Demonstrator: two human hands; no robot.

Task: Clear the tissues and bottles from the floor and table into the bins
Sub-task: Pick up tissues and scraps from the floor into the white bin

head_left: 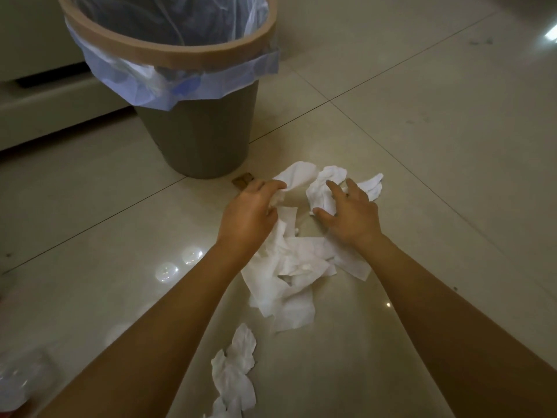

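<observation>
floor (pixel 422 131): glossy tile | tissues (pixel 289 267): crumpled paper | bin liner (pixel 193 82): thin plastic

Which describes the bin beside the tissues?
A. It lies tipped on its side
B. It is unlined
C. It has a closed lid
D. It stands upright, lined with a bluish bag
D: the bin stands upright on the floor, its bluish bag folded over the open rim.
</observation>
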